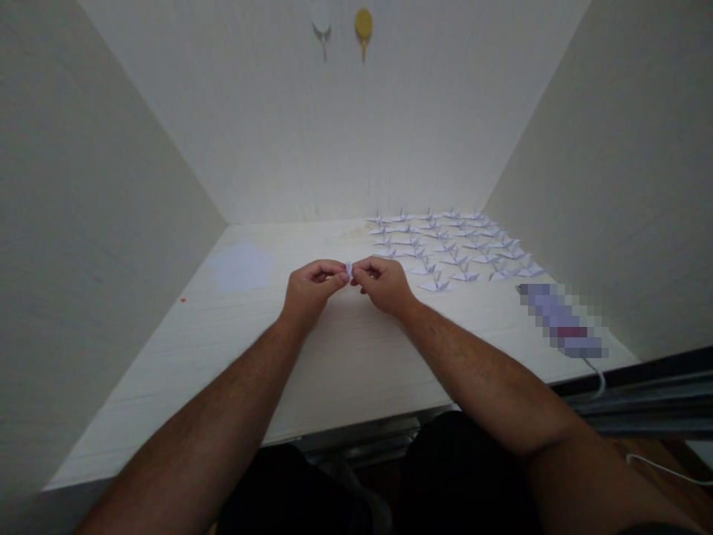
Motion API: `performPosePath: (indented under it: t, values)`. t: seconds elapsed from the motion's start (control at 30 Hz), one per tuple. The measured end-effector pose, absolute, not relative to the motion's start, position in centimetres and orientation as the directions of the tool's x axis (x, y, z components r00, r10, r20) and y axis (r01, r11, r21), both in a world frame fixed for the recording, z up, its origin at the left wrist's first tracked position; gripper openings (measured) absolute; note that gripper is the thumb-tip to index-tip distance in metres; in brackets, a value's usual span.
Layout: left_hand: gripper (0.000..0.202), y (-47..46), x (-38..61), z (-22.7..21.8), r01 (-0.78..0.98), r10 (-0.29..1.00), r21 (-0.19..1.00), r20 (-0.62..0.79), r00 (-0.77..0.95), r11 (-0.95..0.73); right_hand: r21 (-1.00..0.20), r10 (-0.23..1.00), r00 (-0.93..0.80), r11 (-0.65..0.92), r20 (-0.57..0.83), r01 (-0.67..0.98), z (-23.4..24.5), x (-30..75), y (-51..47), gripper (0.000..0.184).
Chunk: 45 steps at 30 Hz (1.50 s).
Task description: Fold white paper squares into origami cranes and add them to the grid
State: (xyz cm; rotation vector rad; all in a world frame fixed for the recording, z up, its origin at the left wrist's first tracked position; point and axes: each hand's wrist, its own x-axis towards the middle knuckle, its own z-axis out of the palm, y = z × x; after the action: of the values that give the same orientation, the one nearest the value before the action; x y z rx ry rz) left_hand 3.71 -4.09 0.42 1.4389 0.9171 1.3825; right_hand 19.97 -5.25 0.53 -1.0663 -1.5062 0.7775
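Between my two hands, above the middle of the white tabletop (356, 357), is a small folded white paper (348, 271). My left hand (315, 288) pinches its left side with thumb and fingers. On the other side, my right hand (382, 282) pinches it too, its fingertips nearly meeting those of the left. Most of the paper is covered by the fingers, so its exact folded shape cannot be made out. Just beyond my right hand stand rows of folded white paper cranes (436, 284).
A pale stack of paper (242, 266) lies at the left, with a tiny orange bit (183, 300) near it. At the right edge is a blurred-out flat device (560, 319) with a cable (600, 380). Walls enclose three sides; two hooks, one yellow (364, 26), hang at the back.
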Motion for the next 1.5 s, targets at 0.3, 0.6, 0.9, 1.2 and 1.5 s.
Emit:
performPosePath:
  t: [0.3, 0.6, 0.9, 1.2, 1.5]
  values:
    - [0.016, -4.60, 3.85, 1.29, -0.018, 0.918, 0.924, 0.380, 0.111, -0.381, -0.940, 0.943, -0.006, 0.334, 0.334, 0.072, 0.45, 20.01, -5.00, 0.019]
    - [0.017, -4.51, 3.46, 1.22, 0.016, 0.873, 0.889, 0.446, 0.200, -0.458, -0.958, 0.957, -0.044, 0.286, 0.287, -0.025, 0.64, 20.11, -4.85, 0.017]
    - [0.015, -4.50, 3.40, 1.26, 0.038, 0.885, 0.898, 0.425, 0.190, -0.439, -0.956, 0.955, -0.059, 0.290, 0.292, -0.032, 0.54, 20.28, -4.77, 0.017]
    - [0.009, -4.39, 3.47, 1.10, 0.031, 0.894, 0.901, 0.425, 0.143, -0.433, -0.952, 0.948, -0.080, 0.306, 0.307, -0.024, 0.35, 20.31, -4.66, 0.017]
    - [0.007, -4.45, 3.85, 1.26, 0.062, 0.915, 0.913, 0.401, 0.035, -0.403, -0.938, 0.935, -0.125, 0.342, 0.333, 0.060, 0.59, 20.08, -5.33, 0.038]
